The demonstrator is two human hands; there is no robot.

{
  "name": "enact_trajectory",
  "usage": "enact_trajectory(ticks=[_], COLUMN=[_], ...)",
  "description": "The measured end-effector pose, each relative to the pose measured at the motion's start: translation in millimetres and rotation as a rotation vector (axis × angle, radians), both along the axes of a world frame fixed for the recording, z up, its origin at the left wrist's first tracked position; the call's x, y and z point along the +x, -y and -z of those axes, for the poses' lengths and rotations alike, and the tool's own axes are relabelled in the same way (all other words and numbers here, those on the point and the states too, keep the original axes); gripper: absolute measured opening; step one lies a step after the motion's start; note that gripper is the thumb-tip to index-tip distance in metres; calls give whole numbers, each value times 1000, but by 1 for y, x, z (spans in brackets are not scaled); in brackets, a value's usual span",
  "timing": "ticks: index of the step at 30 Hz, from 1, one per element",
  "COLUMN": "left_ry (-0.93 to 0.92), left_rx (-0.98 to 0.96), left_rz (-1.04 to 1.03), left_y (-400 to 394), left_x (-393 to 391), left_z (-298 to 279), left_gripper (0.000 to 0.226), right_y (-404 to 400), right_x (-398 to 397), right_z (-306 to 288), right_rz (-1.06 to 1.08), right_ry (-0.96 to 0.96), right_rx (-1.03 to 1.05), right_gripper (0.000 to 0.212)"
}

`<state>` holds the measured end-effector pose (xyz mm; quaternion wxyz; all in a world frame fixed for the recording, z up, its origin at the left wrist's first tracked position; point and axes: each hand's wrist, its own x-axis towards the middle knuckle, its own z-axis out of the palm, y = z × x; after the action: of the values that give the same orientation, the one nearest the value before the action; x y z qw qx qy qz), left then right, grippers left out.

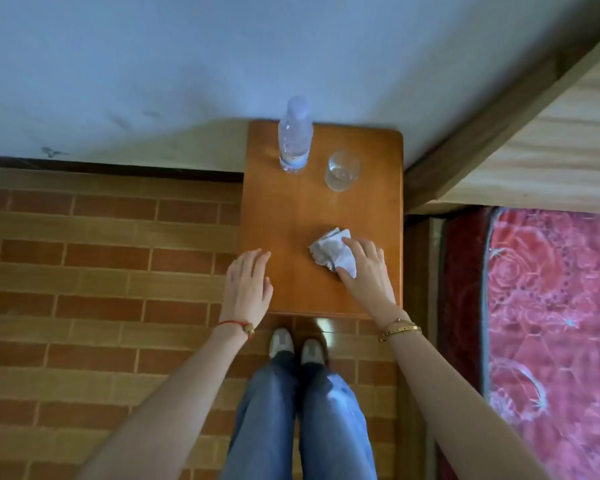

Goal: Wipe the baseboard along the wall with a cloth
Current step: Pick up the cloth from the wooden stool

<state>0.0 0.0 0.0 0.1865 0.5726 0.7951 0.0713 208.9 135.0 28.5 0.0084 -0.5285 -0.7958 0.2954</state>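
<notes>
- Two hands are over a small wooden table [291,216] that stands against the wall; the person stands at its near edge.
- Right hand [366,268]: fingers and thumb curl onto a crumpled white cloth [329,251] lying on the tabletop, apparently gathering it up.
- Left hand [248,282]: fingers straight and relaxed, holding nothing, poised at the table's left edge.
- Baseboard [111,168]: the dark strip where wall meets brick-patterned floor, left of the table; not yet touched.
- Hazard: a plastic bottle [294,138] and a drinking glass [342,171] stand behind the cloth; a careless lift or sweep of the arm could topple either.
- Hazard: a loose grip could let the cloth unravel and drop.
- Hazard: the table likely hides part of the strip, so that stretch may be missed.
</notes>
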Motion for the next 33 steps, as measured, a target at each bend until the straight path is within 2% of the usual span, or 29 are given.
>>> enact_trajectory(ticks=[5, 9, 13, 17, 23, 33], left_ry=[-39, -57, -66, -27, 56, 123], left_rx=[-35, 14, 46, 5, -21, 217], left_rz=[-64, -78, -92, -85, -114, -209], left_y=[12, 19, 21, 20, 24, 77], left_x=[3, 5, 8, 5, -2, -6], left_z=[44, 64, 72, 60, -18, -216], left_gripper=[52, 52, 51, 49, 45, 34], right_y=[6, 9, 7, 4, 19, 59], right_x=[-7, -9, -16, -23, -19, -3], right_z=[45, 67, 74, 58, -24, -208], right_rz=[29, 24, 72, 79, 92, 5], right_ry=[-4, -2, -8, 23, -73, -205], right_rx=[47, 134, 180, 132, 122, 219], right_gripper=[57, 56, 47, 41, 40, 40])
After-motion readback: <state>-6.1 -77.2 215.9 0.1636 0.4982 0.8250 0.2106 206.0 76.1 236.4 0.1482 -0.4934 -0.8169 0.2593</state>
